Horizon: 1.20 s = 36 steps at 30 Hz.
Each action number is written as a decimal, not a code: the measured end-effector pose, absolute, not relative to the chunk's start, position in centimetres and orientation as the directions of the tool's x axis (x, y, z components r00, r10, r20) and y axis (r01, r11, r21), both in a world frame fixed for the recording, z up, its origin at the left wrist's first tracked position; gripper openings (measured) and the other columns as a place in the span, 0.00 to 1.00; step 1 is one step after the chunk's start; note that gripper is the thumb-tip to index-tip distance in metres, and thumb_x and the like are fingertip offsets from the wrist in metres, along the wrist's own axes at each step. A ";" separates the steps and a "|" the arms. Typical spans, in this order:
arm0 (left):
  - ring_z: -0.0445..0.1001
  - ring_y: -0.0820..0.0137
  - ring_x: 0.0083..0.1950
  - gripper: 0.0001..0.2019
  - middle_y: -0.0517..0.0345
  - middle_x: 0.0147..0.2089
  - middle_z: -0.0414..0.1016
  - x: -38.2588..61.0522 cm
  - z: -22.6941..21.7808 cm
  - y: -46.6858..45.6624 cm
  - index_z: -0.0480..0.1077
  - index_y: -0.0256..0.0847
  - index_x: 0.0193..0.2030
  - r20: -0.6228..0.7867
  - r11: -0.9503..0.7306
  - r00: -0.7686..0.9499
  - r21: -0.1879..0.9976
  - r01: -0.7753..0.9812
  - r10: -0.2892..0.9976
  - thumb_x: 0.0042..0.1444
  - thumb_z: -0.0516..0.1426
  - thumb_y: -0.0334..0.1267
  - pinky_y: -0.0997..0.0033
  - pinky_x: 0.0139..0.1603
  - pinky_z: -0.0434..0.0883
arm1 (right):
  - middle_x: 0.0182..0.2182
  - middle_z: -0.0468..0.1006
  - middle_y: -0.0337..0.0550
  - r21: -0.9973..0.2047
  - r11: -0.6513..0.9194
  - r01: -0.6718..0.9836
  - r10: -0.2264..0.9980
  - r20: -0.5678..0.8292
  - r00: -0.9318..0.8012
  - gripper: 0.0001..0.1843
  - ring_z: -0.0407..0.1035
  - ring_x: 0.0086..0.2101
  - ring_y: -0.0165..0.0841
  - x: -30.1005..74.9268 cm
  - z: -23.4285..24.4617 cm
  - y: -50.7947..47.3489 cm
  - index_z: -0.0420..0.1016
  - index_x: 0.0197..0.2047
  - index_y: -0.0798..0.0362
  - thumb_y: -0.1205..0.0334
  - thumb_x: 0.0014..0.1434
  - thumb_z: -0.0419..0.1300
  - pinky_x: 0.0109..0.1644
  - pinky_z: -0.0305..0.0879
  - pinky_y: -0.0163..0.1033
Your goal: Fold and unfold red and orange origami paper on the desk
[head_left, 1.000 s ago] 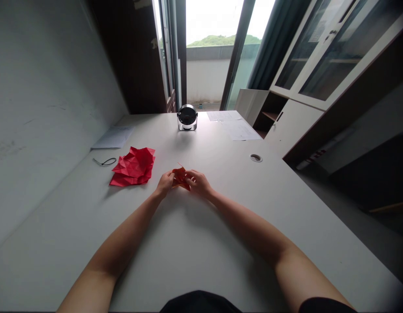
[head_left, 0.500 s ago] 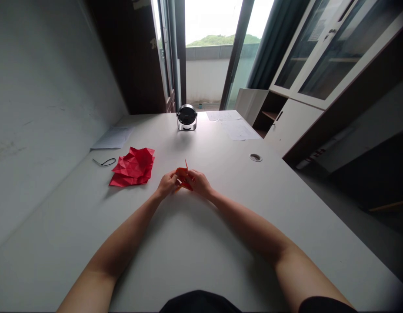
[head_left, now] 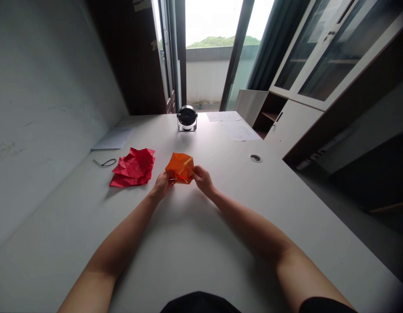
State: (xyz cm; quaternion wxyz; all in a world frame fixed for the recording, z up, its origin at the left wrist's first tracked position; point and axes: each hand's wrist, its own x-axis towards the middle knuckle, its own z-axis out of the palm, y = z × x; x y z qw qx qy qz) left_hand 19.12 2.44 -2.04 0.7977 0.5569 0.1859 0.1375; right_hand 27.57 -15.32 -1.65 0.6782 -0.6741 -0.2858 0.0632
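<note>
Between my two hands is a sheet of orange paper (head_left: 180,164), creased and partly unfolded, with a bulging top and folds along its near edge. My left hand (head_left: 162,183) pinches its left near corner. On the other side, my right hand (head_left: 203,178) grips the right edge between thumb and fingers. The paper hides some of the fingertips. Left of my left hand lies creased red paper (head_left: 133,168), crumpled and spread on the white table (head_left: 201,243); neither hand touches it.
A black cable tie (head_left: 106,162) lies left of the red paper, near a stack of white sheets (head_left: 113,138) by the wall. A round device in a metal stand (head_left: 187,118) stands at the back. White papers (head_left: 242,129) and a cable hole (head_left: 255,158) are on the right.
The orange paper, folded small in my hands before, is now opened out wide. My hands have moved apart, the left slightly left and the right slightly right.
</note>
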 end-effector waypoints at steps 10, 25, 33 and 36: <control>0.78 0.62 0.44 0.19 0.47 0.41 0.79 19.0 -1.6 2.4 0.71 0.35 0.47 -0.104 0.464 0.916 0.880 -0.096 0.388 0.57 0.62 0.49 0.66 0.44 0.74 | 0.29 0.76 0.37 -0.986 0.114 0.124 0.427 0.161 0.890 0.19 0.69 0.27 0.30 28.5 -1.5 -15.9 0.66 0.48 0.50 0.51 0.55 0.57 0.30 0.67 0.34; 0.75 0.68 0.40 0.17 0.52 0.41 0.78 19.0 -1.8 2.3 0.71 0.36 0.45 -0.087 0.513 0.887 0.839 -0.179 0.453 0.56 0.64 0.47 0.71 0.40 0.73 | 0.30 0.75 0.38 -0.955 -0.015 0.297 0.461 0.257 0.850 0.17 0.68 0.32 0.33 28.7 -1.6 -16.3 0.73 0.37 0.51 0.46 0.59 0.55 0.35 0.64 0.35; 0.77 0.67 0.41 0.18 0.51 0.42 0.78 19.1 -2.4 3.2 0.71 0.38 0.44 -0.081 0.462 0.837 0.860 -0.216 0.542 0.57 0.63 0.50 0.69 0.43 0.74 | 0.26 0.70 0.35 -0.978 0.046 0.202 0.284 0.207 0.936 0.09 0.65 0.28 0.30 30.2 -2.7 -16.2 0.66 0.29 0.50 0.54 0.52 0.58 0.33 0.65 0.35; 0.77 0.66 0.43 0.17 0.51 0.43 0.78 19.1 -2.6 3.5 0.70 0.39 0.45 -0.077 0.437 0.824 0.873 -0.216 0.561 0.58 0.62 0.51 0.67 0.44 0.75 | 0.23 0.66 0.33 -0.974 0.224 0.042 0.273 0.104 0.956 0.11 0.62 0.25 0.28 30.9 -2.8 -16.3 0.63 0.29 0.50 0.54 0.50 0.60 0.30 0.64 0.34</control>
